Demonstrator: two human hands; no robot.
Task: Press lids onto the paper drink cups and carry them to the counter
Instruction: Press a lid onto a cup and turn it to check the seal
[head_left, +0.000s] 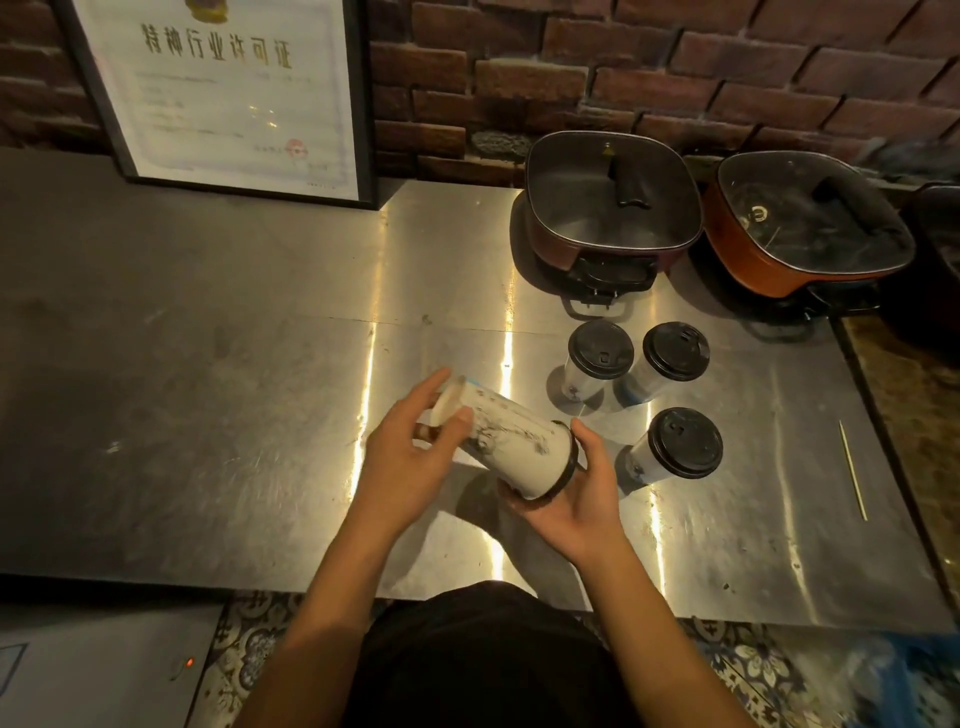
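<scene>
Cup in hand: a paper cup (511, 447) held tipped almost on its side above the steel counter (208, 364), base toward the left, black lid (567, 462) toward the right
Left hand: the left hand (410, 457) grasps the base end, fingers wrapped round it
Right hand: the right hand (576, 488) cups the lidded end, palm against the lid
Step judged: seating the lid by squeezing cup and lid together between both palms
Doing it well: press evenly round the whole rim, keep the wall from buckling, check for any lifted edge
Risk: tilted like this, a loose lid could leak
Finished cups: three lidded cups (675, 364) stand upright just right of the hands
Beyond: two electric pots (613, 208) at the brick wall; a thin skewer (852, 467) lies far right
</scene>
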